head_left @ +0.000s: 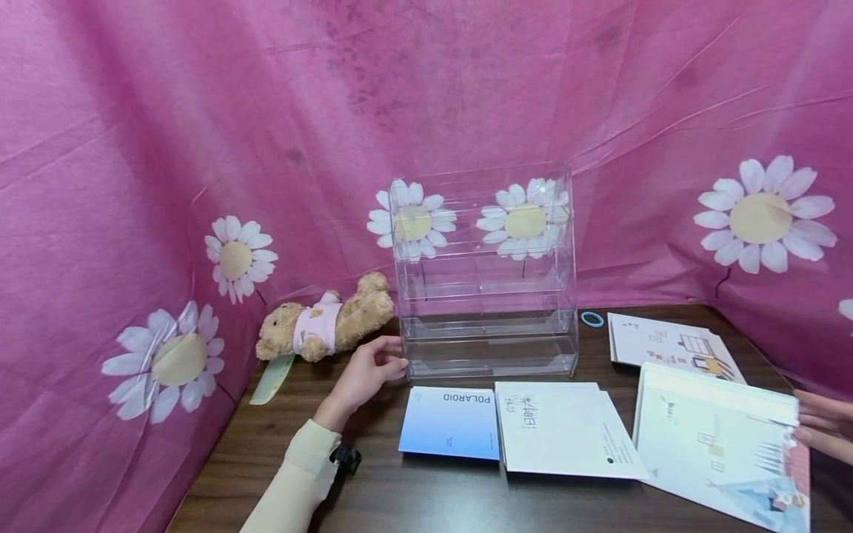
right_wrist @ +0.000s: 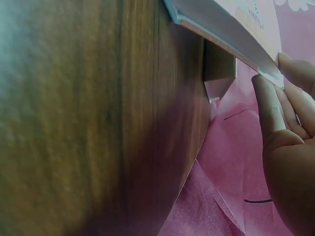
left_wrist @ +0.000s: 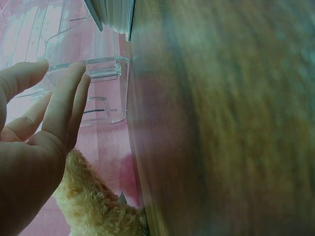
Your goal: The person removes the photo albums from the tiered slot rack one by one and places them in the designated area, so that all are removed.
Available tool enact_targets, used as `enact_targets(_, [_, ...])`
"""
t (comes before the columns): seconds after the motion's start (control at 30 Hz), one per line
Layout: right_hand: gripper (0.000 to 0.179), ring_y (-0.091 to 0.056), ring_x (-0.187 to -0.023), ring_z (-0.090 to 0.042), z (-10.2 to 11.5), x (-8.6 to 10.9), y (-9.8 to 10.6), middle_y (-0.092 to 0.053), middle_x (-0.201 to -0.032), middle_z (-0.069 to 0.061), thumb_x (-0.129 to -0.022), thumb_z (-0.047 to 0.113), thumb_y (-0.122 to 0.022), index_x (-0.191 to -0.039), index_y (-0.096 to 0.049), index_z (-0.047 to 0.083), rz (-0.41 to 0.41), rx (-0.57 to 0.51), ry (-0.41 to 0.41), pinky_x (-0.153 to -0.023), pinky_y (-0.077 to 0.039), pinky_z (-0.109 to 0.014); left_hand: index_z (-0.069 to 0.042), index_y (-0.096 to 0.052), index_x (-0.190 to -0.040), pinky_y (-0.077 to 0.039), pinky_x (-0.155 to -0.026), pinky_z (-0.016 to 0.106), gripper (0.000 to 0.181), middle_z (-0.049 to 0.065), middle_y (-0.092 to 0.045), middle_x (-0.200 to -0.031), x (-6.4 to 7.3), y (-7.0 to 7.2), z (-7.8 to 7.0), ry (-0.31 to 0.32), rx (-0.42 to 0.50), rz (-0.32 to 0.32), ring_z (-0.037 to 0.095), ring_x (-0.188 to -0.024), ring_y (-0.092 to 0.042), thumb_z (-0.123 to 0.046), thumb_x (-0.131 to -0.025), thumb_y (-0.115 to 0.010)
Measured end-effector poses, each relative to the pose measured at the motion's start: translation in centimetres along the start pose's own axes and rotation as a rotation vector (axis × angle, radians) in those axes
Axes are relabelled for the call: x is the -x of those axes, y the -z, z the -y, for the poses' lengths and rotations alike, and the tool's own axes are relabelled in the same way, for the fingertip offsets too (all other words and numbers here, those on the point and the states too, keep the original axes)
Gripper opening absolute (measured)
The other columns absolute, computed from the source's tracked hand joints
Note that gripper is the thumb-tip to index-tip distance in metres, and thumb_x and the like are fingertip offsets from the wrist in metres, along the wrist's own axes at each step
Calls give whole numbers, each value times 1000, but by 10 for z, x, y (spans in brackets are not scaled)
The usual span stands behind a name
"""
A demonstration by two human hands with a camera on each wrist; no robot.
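Observation:
My left hand [head_left: 362, 379] touches the lower left side of a clear acrylic tiered stand [head_left: 492, 365], fingers fairly straight in the left wrist view. At the right edge of the table, my right hand [head_left: 828, 428] pinches the edge of a white illustrated book [head_left: 716, 451] between thumb and fingers. The right wrist view shows this book [right_wrist: 241, 37] tilted, its gripped edge raised off the table. Next to it on the left lies a white book [head_left: 566, 433] with dark lettering, and then a blue book [head_left: 449, 426] marked POLAROID.
Behind the held book lies another illustrated book [head_left: 673, 348]. A blue ring [head_left: 591, 319] is near the stand's right side. Left of the stand, a teddy bear [head_left: 318, 329] in a pink top lies over a pale green strip [head_left: 272, 379]. Pink flowered cloth [head_left: 480, 96] surrounds the wooden table [head_left: 373, 488].

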State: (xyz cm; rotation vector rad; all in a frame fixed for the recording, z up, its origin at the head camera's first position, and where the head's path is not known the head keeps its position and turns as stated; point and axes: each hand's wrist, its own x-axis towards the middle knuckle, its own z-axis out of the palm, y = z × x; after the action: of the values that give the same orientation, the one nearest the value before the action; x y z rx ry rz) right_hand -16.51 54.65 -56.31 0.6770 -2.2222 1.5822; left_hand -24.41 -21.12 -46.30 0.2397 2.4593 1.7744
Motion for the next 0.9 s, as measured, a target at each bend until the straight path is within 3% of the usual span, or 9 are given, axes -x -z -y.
enact_targets(0.07, [94,-67,-112,22,1,-3,0,-70,-134,33,-92,-32,-61,-140,-68,49,-6,51,-44,-88,-51,6,4,-63,-148,-73,-94,33,44,27,-71,-136,0,0,0,-1,-3,-3,26,-111,-78,3,-105,-74])
enact_targets(0.1, [108,-66,-108,25,7,-4,-3,-70,-127,38,-86,-35,-61,-139,-62,59,-29,70,-135,-83,-51,6,4,-64,-148,-73,-93,33,44,27,-71,-135,0,0,1,0,-2,-4,25,-111,-78,3,-105,-74])
enact_targets(0.13, [108,-65,-106,26,11,-5,-5,-69,-125,40,-87,-33,-63,-136,-61,63,-33,93,-165,-81,-51,6,3,-64,-148,-73,-93,33,44,26,-71,-135,0,0,0,2,-4,-5,25,-110,-78,3,-105,-74])
enact_targets(0.23, [105,-64,-105,25,21,-10,-7,-68,-123,41,-88,-30,-66,-135,-62,63,-16,119,-204,-80,-51,5,4,-64,-147,-73,-93,33,44,26,-72,-135,0,1,0,1,-10,-4,25,-110,-78,3,-105,-74])
enact_targets(0.33, [102,-68,-107,22,26,-18,-8,-73,-123,36,-86,-33,-66,-139,-67,54,18,109,-177,-81,-54,3,2,-64,-148,-73,-94,33,45,25,-72,-135,0,1,0,4,-11,-4,26,-111,-78,2,-104,-75])
enact_targets(0.4, [98,-71,-109,18,25,-22,-8,-78,-124,29,-86,-36,-63,-141,-71,45,47,35,-149,-83,-57,0,1,-64,-149,-73,-94,33,46,24,-72,-135,0,0,0,3,-12,-7,26,-111,-78,1,-104,-75])
enact_targets(0.5, [92,-76,-115,8,20,-27,-9,-82,-130,15,-88,-41,-54,-147,-73,26,116,-178,-64,-90,-61,-5,0,-64,-149,-72,-94,32,46,24,-72,-136,-1,0,0,7,-13,-9,26,-111,-78,1,-104,-76])
enact_targets(0.63, [86,-78,-120,1,12,-26,-10,-82,-136,4,-90,-43,-45,-150,-72,13,167,-401,-28,-97,-62,-9,2,-62,-150,-72,-95,32,47,27,-71,-138,-1,0,0,-2,-9,5,26,-112,-78,1,-105,-74])
enact_targets(0.9, [77,-78,-101,10,26,-24,-17,-85,-115,20,-95,-30,-61,-126,-83,37,25,-118,-301,-84,-58,-1,1,-63,-149,-72,-93,31,46,25,-72,-137,1,-1,-2,7,-17,3,26,-112,-78,1,-105,-75])
